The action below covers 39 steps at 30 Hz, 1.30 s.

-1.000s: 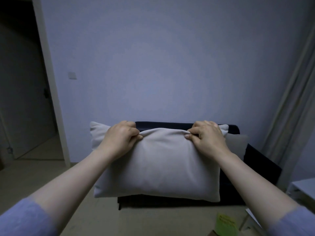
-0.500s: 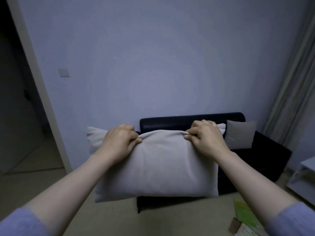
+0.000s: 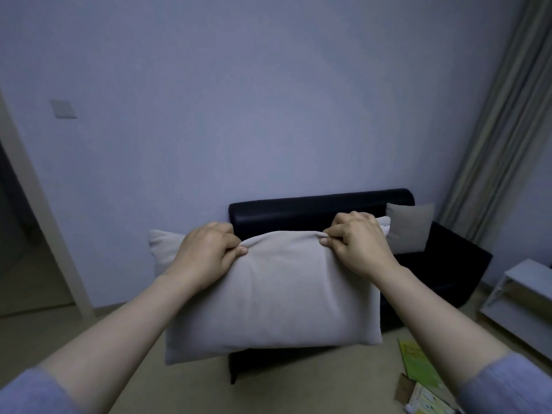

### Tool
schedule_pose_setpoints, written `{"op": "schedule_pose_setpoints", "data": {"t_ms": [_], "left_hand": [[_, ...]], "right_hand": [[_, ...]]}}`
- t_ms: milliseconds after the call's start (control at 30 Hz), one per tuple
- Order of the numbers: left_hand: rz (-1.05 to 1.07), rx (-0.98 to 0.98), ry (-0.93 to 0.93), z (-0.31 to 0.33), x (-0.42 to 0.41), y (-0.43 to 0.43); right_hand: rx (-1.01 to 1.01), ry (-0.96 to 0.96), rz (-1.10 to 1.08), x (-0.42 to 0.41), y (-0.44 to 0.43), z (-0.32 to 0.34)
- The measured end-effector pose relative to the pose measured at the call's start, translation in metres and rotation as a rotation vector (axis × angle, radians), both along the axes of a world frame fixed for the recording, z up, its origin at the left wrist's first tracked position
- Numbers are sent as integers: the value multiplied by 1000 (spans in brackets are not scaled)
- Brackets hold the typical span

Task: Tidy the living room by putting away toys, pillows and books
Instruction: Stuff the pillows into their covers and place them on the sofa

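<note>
Since the earlier frames the sofa (image 3: 313, 210) has been brought further into view: its backrest is now exposed above the load, the grey cushion (image 3: 409, 228) at its right end is seen whole, and the door frame (image 3: 38, 210) has slid towards the left edge. The grip is unchanged. The pillow (image 3: 274, 291) is held in the air in front of the sofa, hanging from its upper edge with its long axis running left to right. The left hand (image 3: 206, 255) is clenched on that edge near the left corner and the right hand (image 3: 358, 246) near the right corner, with the fabric bunched under thumb and fingers. The sofa lies beyond the pillow and somewhat to the right, so the pillow's left end overhangs the sofa's left side. The right hand is the nearer to the grey cushion. The seat is hidden behind the pillow, so free space there cannot be confirmed. On the floor at lower right, a green book (image 3: 418, 366) is noted. Beside it lies what appears to be a small box (image 3: 418, 395), cut off by the frame. A white shelf unit (image 3: 519, 294) stands at far right, partly out of view.
</note>
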<state>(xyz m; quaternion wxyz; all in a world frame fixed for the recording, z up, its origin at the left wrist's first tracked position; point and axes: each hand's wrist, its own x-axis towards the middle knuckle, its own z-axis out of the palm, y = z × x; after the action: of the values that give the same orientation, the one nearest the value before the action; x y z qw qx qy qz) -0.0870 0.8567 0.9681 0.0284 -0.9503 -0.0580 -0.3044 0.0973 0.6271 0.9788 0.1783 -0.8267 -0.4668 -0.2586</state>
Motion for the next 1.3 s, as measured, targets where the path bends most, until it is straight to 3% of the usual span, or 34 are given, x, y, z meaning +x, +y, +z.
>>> {"op": "schedule_pose_setpoints", "data": {"t_ms": [1033,1300], "left_hand": [[-324,-86,84,7,380,170],[-427,-71,107,-3,461,172]], "right_hand": [[-17,41,-339,298,123,0],[-63,96,-454,355,120,-12]]}}
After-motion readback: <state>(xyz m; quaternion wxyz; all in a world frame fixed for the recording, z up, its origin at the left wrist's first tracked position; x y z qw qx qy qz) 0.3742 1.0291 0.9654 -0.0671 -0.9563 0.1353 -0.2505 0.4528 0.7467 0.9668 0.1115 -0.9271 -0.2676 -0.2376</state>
